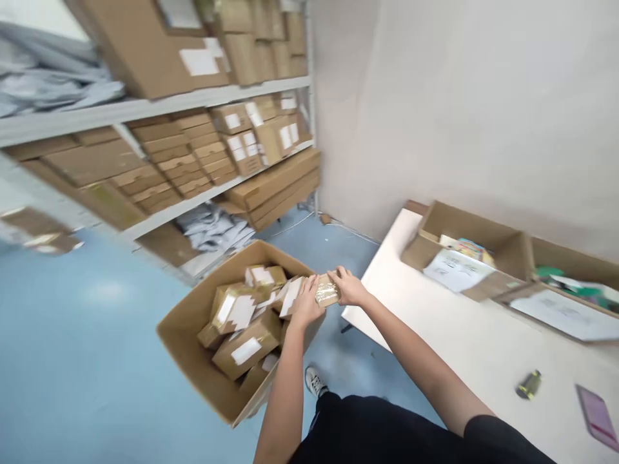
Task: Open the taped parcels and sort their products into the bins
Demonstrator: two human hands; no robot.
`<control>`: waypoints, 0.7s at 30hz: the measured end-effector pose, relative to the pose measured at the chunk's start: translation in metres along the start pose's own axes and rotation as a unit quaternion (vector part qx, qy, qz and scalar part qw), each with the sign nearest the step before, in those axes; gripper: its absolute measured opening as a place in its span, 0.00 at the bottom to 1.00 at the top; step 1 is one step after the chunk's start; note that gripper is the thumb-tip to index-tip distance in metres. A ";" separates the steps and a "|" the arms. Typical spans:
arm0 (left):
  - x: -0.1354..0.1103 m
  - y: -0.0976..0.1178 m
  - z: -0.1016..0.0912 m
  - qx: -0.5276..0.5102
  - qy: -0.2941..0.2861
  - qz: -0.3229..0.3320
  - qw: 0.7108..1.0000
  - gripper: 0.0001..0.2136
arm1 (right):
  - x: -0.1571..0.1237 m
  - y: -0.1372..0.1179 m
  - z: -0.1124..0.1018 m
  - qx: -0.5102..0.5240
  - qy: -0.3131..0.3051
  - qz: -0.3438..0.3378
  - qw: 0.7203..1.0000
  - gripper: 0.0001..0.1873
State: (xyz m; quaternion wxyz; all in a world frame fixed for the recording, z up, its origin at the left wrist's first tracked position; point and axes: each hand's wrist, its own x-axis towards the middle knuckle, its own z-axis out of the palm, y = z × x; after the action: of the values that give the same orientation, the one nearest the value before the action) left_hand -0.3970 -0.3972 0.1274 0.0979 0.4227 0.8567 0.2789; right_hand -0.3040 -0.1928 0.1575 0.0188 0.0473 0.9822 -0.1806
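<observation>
Between my two hands is a small brown cardboard box with shiny clear tape across its top. My left hand grips its left side, fingers closed against the edge. On the opposite side, my right hand holds it with fingers wrapped over the corner. The small box is above the right rim of a large open carton. Inside that carton lie several taped parcels with white labels, tumbled at different angles. The underside of the small box is hidden.
A white table stands to the right, bearing two open boxes with papers on their fronts, a dark and yellow tool and a purple phone-like object. Metal shelves full of cartons line the left. The floor is blue.
</observation>
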 end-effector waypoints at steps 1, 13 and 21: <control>0.016 0.026 0.014 -0.006 -0.010 0.033 0.999 0.54 | -0.026 0.024 -0.013 -0.001 0.019 0.028 0.999 0.66; 0.067 0.279 0.273 -0.150 -0.297 0.133 0.934 0.57 | -0.344 0.227 0.000 0.083 0.078 0.362 0.925 0.56; 0.026 0.309 0.351 -0.204 -0.234 0.004 0.950 0.51 | -0.384 0.256 0.024 0.135 0.107 0.420 0.891 0.62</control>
State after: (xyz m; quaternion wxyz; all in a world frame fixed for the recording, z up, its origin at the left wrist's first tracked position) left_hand -0.0642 -0.0878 0.0131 0.3789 0.4510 0.7324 0.3414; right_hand 0.1042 0.0035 0.0656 -0.0189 0.4766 0.8329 -0.2808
